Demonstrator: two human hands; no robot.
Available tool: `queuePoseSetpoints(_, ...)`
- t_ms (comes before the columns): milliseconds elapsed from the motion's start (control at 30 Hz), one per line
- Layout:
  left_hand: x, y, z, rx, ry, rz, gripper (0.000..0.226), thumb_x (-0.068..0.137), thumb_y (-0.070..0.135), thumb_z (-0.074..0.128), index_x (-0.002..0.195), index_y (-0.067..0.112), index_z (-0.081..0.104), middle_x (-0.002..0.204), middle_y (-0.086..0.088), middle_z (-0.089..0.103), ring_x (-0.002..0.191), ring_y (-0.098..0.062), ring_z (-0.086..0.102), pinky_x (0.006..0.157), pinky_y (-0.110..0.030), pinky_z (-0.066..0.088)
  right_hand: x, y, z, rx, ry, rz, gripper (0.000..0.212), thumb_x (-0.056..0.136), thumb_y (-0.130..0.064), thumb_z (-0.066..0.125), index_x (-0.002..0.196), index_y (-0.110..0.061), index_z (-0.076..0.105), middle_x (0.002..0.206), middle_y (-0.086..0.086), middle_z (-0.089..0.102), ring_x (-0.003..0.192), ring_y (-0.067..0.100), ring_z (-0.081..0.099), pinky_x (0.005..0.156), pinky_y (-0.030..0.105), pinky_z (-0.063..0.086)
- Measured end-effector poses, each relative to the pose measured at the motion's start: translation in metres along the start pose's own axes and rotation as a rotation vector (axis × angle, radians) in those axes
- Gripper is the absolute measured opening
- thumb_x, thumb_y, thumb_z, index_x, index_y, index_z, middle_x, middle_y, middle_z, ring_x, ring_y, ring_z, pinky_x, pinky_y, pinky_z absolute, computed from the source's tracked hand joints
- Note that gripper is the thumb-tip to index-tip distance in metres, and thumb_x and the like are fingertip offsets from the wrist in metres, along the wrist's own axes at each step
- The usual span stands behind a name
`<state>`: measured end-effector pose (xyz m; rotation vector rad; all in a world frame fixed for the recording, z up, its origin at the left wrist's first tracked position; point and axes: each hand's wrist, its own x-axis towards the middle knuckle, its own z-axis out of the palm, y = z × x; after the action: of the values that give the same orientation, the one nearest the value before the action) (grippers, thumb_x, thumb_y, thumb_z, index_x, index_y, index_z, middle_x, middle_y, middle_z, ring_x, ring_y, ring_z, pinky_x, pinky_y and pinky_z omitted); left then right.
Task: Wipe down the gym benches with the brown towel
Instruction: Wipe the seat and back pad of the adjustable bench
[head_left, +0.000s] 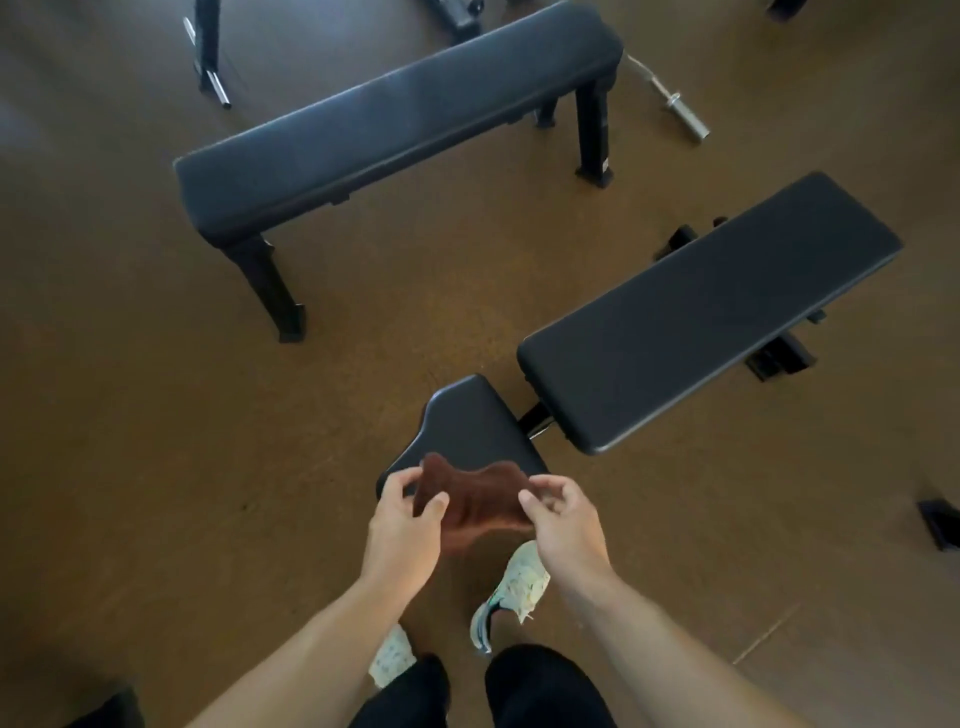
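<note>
I hold a small brown towel (470, 501) stretched between both hands, in the air just above the near edge of a black seat pad (467, 426). My left hand (402, 525) grips its left side and my right hand (563, 522) pinches its right side. Beyond the seat pad, the long black back pad (706, 317) of the same bench runs off to the upper right. A separate flat black bench (395, 119) stands farther away, across the upper middle of the view.
The floor is brown. A chrome barbell end (680, 111) lies behind the flat bench on the right, and another bar end (215, 88) at the upper left. My two light shoes (511, 587) stand just below the towel. A dark object (940, 522) sits at the right edge.
</note>
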<state>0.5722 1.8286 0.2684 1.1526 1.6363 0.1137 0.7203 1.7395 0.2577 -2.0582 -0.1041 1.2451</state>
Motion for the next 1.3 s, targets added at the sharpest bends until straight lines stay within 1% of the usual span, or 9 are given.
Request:
queuePoseSetpoints(133,0.043,0.016,-0.002,0.015,0.037,0.15,0.03,0.099,0.027,0.063,0.119,0.045,0.049,0.104,0.029,0.06,0.093,0.012,0.058,0.079,-0.017,0.05,0.02,-0.009,0.022,0.011,0.03,-0.169,0.017,0.103,-0.032,0.065,0.117,-0.042,0.061,0.107,-0.017,0.069,0.101,0.001,0.067,0.079,0.015,0.052)
queuePoseSetpoints(233,0.08,-0.002,0.0,0.092,0.048,0.187,0.032,0.099,0.029,0.063,0.123,0.044,0.049,0.105,0.031,0.057,0.095,0.012,0.057,0.076,-0.01,0.045,0.037,0.019,0.048,-0.008,0.035,-0.173,0.02,0.102,-0.031,0.066,0.117,-0.044,0.062,0.107,-0.019,0.07,0.1,-0.005,0.066,0.084,0.016,0.054)
queuePoseSetpoints(333,0.121,-0.045,0.001,0.205,0.125,0.157,0.047,0.098,0.033,0.063,0.141,0.036,0.043,0.124,0.018,0.059,0.118,-0.004,0.055,0.096,-0.028,0.047,0.059,0.067,0.077,-0.139,-0.098,-0.066,0.024,0.103,-0.033,0.065,0.12,-0.049,0.06,0.11,-0.026,0.065,0.106,-0.008,0.063,0.083,0.01,0.046)
queuePoseSetpoints(400,0.147,-0.079,0.003,0.273,0.171,0.078,0.057,0.1,0.034,0.059,0.151,0.031,0.035,0.148,0.008,0.046,0.138,-0.014,0.042,0.112,-0.041,0.04,0.075,0.095,0.093,-0.236,-0.098,-0.027,0.026,0.104,-0.035,0.063,0.123,-0.052,0.058,0.121,-0.026,0.057,0.124,0.0,0.057,0.094,0.019,0.042)
queuePoseSetpoints(600,0.206,-0.142,0.017,0.253,0.158,0.066,0.058,0.104,0.052,0.038,0.157,0.03,0.028,0.163,0.008,0.028,0.149,-0.014,0.027,0.121,-0.044,0.027,0.132,0.112,0.153,-0.415,-0.002,-0.297,0.054,0.106,-0.05,0.047,0.159,-0.044,0.033,0.165,-0.028,0.019,0.157,-0.003,0.008,0.131,0.035,0.016)
queuePoseSetpoints(733,0.244,-0.142,0.035,0.108,0.199,0.003,0.055,0.103,0.059,0.032,0.152,0.035,0.034,0.157,0.006,0.038,0.143,-0.019,0.039,0.115,-0.048,0.036,0.176,0.101,0.208,-0.763,-0.002,-0.319,0.073,0.102,-0.072,0.021,0.165,-0.044,-0.003,0.172,-0.017,-0.019,0.157,0.013,-0.028,0.129,0.048,-0.016)
queuePoseSetpoints(867,0.27,-0.141,0.054,0.039,0.289,-0.145,0.063,0.093,0.076,0.029,0.139,0.037,0.047,0.133,0.003,0.058,0.118,-0.021,0.057,0.102,-0.05,0.049,0.223,0.09,0.22,-0.831,0.105,-0.324,0.073,0.101,-0.072,0.019,0.165,-0.042,0.0,0.175,-0.01,-0.012,0.161,0.019,-0.02,0.129,0.055,-0.01)
queuePoseSetpoints(1033,0.27,-0.14,0.059,0.132,0.362,-0.093,0.049,0.1,0.064,0.029,0.13,0.035,0.055,0.123,0.004,0.063,0.112,-0.021,0.058,0.096,-0.049,0.051,0.295,0.056,0.202,-0.817,0.174,-0.315,0.07,0.102,-0.069,0.023,0.166,-0.042,0.009,0.177,-0.008,-0.001,0.162,0.02,-0.006,0.13,0.054,-0.004)
queuePoseSetpoints(1300,0.265,-0.142,0.054,0.174,0.332,0.057,0.043,0.107,0.041,0.024,0.128,0.028,0.06,0.116,0.003,0.065,0.107,-0.014,0.054,0.091,-0.041,0.045,0.168,0.121,0.205,-0.893,-0.007,-0.357,0.059,0.105,-0.068,0.013,0.162,-0.055,0.001,0.172,-0.025,-0.009,0.159,0.005,-0.014,0.131,0.045,-0.001)
